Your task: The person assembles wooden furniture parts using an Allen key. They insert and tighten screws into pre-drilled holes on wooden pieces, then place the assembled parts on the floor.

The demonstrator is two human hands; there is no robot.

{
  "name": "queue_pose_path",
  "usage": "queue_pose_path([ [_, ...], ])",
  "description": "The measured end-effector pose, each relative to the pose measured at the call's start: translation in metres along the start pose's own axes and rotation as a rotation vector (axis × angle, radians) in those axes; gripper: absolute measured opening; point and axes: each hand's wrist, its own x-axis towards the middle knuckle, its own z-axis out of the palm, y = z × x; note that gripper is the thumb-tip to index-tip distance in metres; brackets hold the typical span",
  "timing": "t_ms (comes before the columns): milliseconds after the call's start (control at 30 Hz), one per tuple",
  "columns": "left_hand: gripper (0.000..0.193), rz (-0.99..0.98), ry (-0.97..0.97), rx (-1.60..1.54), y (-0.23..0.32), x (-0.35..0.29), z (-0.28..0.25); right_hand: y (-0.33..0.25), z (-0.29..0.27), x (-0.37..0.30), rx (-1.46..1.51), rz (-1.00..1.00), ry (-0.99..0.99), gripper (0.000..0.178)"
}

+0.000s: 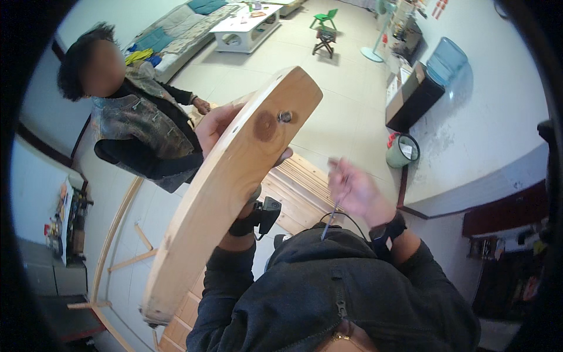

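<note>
A thick, curved pale-wood board [223, 182] slants up across the middle of the view. My left hand [218, 126] grips it from behind near the upper end; the board hides most of the palm, and fingertips show at its right edge. A metal bolt or fitting [285, 117] sits in the board's face beside a dark round knot. To the right, my right hand [356, 190] is blurred by motion, its fingers closed on a thin metal rod [332, 220] that points down toward my jacket. The rod's exact kind is unclear.
Another person [141, 117] stands close on the left, one hand near the board. Wooden slats [293, 188] lie beyond my hands, and a curved wooden frame [117, 229] is on the floor at left. A bin [403, 151] and water dispenser [415, 97] stand at right.
</note>
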Motion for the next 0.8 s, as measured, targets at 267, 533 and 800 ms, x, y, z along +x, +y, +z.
queue_pose_path([
  [267,0.088,-0.064,-0.034,-0.108,0.008,-0.014,-0.005,0.073,0.094,-0.06,-0.37,0.515,-0.174,0.05],
  [533,0.076,0.008,-0.038,0.041,-0.003,-0.006,-0.022,0.015,0.133,-0.038,-1.255,-0.928,-0.007,0.039],
  [800,0.073,-0.026,-0.043,-0.071,-0.007,0.003,-0.034,0.037,0.179,0.004,-0.894,-0.549,-0.277,0.04],
])
